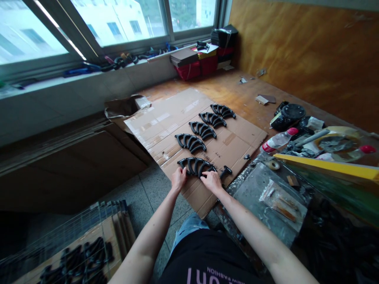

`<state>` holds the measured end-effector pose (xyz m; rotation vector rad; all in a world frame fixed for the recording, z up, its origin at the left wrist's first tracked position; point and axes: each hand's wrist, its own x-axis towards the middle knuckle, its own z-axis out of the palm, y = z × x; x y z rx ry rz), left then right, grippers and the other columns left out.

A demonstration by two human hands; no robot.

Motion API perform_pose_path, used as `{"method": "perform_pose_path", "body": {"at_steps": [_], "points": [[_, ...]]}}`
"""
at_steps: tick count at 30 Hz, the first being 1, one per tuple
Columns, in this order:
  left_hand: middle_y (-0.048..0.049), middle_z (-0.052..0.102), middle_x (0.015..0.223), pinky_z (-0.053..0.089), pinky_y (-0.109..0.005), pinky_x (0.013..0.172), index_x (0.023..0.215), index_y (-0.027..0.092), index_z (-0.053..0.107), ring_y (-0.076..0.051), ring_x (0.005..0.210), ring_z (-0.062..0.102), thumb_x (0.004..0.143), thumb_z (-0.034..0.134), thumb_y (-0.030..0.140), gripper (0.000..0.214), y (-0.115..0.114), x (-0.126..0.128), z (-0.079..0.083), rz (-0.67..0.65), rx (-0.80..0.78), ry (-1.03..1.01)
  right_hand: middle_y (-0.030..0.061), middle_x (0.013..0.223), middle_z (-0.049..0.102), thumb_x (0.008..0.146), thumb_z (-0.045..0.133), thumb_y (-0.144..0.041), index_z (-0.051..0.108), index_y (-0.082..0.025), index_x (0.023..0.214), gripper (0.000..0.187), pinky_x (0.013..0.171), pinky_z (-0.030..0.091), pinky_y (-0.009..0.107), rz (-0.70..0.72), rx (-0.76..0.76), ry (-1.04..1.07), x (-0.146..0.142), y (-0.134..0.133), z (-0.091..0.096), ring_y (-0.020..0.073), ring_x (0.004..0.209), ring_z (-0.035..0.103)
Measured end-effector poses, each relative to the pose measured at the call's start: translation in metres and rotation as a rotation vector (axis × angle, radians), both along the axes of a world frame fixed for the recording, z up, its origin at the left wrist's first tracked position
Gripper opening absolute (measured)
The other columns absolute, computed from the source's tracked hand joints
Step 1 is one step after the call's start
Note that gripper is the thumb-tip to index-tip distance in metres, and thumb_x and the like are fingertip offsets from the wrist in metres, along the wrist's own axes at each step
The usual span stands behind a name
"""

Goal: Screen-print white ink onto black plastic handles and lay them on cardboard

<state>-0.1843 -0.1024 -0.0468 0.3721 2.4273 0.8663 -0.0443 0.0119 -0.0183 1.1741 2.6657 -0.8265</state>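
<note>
A row of black curved handle-like parts lies nested on a brown cardboard sheet. My left hand is at the row's left end, its fingers closed on an end part. On the right, my right hand has its fingers curled over the parts there. A single black part lies apart, just right of that hand. Farther back stand several similar rows, the closest being a fan-shaped group. Handwriting on the cardboard shows behind the front row.
On the right are a bottle with a pink cap, a black tub, a tape roll and a plastic bag. Red boxes stand by the window. More black parts lie in a wire-sided crate at lower left.
</note>
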Motion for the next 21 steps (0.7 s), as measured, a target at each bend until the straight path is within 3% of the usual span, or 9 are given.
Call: {"method": "perform_pose_path", "body": {"at_steps": [4,8,12,16,21], "points": [[-0.0163,0.059,0.123,0.041,-0.044,0.101,0.112,0.018,0.058,-0.029,0.122,0.051,0.086,0.052,0.044,0.037,0.000,0.020,0.009,-0.083,0.029,0.287,0.0045,0.112,0.071,0.084,0.055,-0.029,0.071,-0.024,0.112,0.032,0.096,0.045,0.028,0.016,-0.106,0.067,0.002,-0.005,-0.002,0.0200,0.107,0.064],[-0.0142,0.047,0.141,0.033,-0.049,0.108,0.124,0.022,0.057,-0.034,0.132,0.038,0.077,0.064,0.042,0.052,0.010,0.061,0.004,-0.383,0.013,0.559,0.0050,0.107,0.072,0.083,0.054,-0.017,0.066,-0.023,0.117,0.036,0.092,0.048,0.029,0.012,-0.159,0.105,0.011,0.001,0.004,0.0198,0.101,0.066],[-0.0178,0.045,0.143,0.028,-0.059,0.108,0.127,0.017,0.057,-0.042,0.135,0.032,0.074,0.066,0.044,0.061,0.029,0.075,-0.005,-0.364,-0.110,0.587,0.0066,0.106,0.071,0.084,0.052,-0.014,0.068,-0.020,0.107,0.028,0.094,0.046,0.033,0.031,-0.090,0.289,0.029,0.010,0.021,0.0201,0.101,0.064],[-0.0180,0.054,0.133,0.031,-0.057,0.107,0.117,0.015,0.063,-0.041,0.130,0.039,0.072,0.069,0.045,0.055,0.030,0.056,-0.010,-0.432,-0.096,0.626,0.0062,0.100,0.071,0.085,0.050,-0.019,0.068,-0.019,0.104,0.025,0.091,0.048,0.036,0.003,-0.092,0.426,0.063,0.015,0.045,0.0202,0.093,0.063],[-0.0144,0.057,0.131,0.037,-0.049,0.107,0.112,0.017,0.066,-0.037,0.130,0.042,0.072,0.069,0.046,0.050,-0.005,-0.008,-0.017,-0.631,0.008,0.738,0.0068,0.104,0.070,0.088,0.046,-0.032,0.067,-0.021,0.106,0.029,0.084,0.052,0.034,-0.171,-0.079,0.465,0.138,0.021,0.059,0.0202,0.092,0.065]]}}
